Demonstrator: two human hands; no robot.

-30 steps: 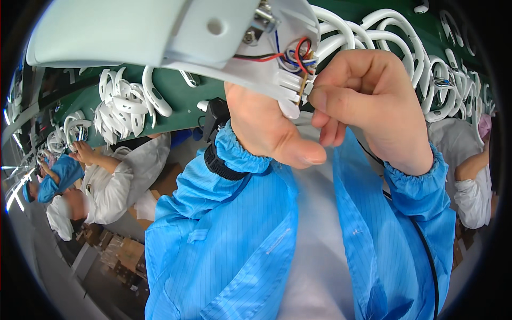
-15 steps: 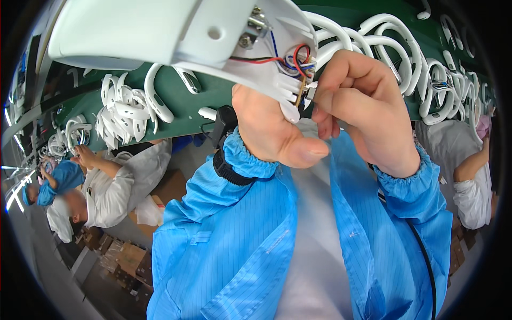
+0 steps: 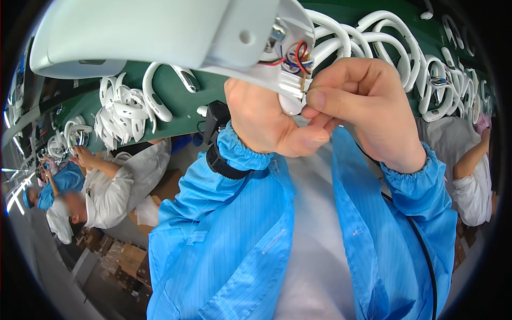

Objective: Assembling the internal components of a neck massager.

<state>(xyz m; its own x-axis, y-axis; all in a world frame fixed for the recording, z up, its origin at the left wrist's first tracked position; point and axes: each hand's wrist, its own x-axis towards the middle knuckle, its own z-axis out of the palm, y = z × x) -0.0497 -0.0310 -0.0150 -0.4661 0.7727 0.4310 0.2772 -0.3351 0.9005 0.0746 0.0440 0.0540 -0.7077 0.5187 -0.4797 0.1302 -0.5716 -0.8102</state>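
A large white plastic housing (image 3: 128, 37) fills the upper left, its hollow end turned toward my right hand. Inside that end are red, black and blue wires (image 3: 300, 57), a metal part (image 3: 276, 33) and the thin edge of a small circuit board (image 3: 304, 81). From below, my left hand (image 3: 261, 117) supports the housing; its thumb points right and its other fingers are mostly hidden behind the shell. With thumb and forefinger pinched together, my right hand (image 3: 362, 101) grips at the board's edge, and the fingertips cover what lies between them.
Curved white neckband-shaped parts (image 3: 397, 48) lie on the green table (image 3: 184, 109) at the right, with a heap of smaller white parts (image 3: 120, 109) at the left. Co-workers sit on both sides, one in a white sleeve (image 3: 472, 197). Cardboard boxes (image 3: 130, 258) stand at the lower left.
The housing has shifted left and turned, so less of its inside shows. My right fingertips have closed in on the board's edge, covering the small silver part seen there before.
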